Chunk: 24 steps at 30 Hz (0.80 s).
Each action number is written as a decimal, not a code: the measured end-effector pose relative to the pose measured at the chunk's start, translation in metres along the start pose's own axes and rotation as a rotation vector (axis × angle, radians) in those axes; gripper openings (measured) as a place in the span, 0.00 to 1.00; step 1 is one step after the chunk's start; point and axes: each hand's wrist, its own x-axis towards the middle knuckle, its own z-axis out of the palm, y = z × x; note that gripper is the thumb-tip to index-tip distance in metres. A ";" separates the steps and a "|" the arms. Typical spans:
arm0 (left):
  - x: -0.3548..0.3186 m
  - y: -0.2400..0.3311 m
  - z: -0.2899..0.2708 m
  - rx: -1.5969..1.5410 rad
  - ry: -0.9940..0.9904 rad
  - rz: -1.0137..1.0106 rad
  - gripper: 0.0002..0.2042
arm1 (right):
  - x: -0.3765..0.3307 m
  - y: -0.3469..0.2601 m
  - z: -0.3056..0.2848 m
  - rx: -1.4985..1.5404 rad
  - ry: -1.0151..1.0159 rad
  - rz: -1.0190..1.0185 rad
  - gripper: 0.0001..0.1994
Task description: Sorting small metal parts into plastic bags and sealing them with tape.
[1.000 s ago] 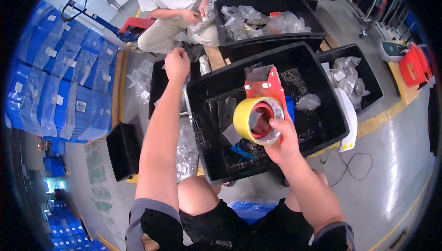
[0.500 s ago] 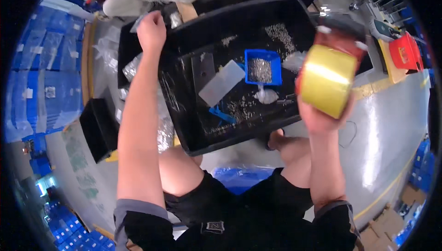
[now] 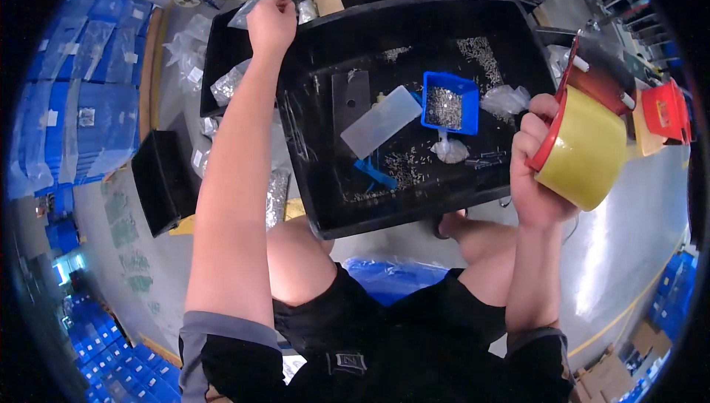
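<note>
The right hand (image 3: 536, 174) was wrapped tightly around a red tape dispenser (image 3: 573, 118) loaded with a roll of yellow tape (image 3: 588, 148), holding it just off the right edge of a big black tray (image 3: 325, 203). The left hand (image 3: 271, 22) was stretched out to the tray's far left corner, fingers curled into a loose fist over the rim; whether it pinched anything could not be told. Inside the tray lay a small blue bin (image 3: 450, 103) of screws, a clear plastic bag (image 3: 381, 120) and loose scattered screws (image 3: 403, 166).
</note>
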 end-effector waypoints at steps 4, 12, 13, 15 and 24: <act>0.003 -0.006 0.001 -0.027 0.011 0.002 0.14 | -0.001 0.002 -0.001 0.004 0.033 -0.008 0.24; 0.004 -0.002 0.002 -0.035 0.003 -0.008 0.15 | 0.002 0.002 -0.001 -0.030 0.026 -0.004 0.26; 0.004 0.000 0.003 -0.040 0.001 -0.019 0.15 | 0.002 0.002 -0.001 -0.029 0.029 -0.007 0.26; 0.005 -0.003 0.001 -0.025 0.006 -0.006 0.15 | 0.002 0.003 -0.002 -0.025 0.032 -0.009 0.26; 0.005 -0.003 0.000 -0.046 0.014 -0.012 0.15 | 0.003 0.002 0.001 0.016 0.025 0.012 0.23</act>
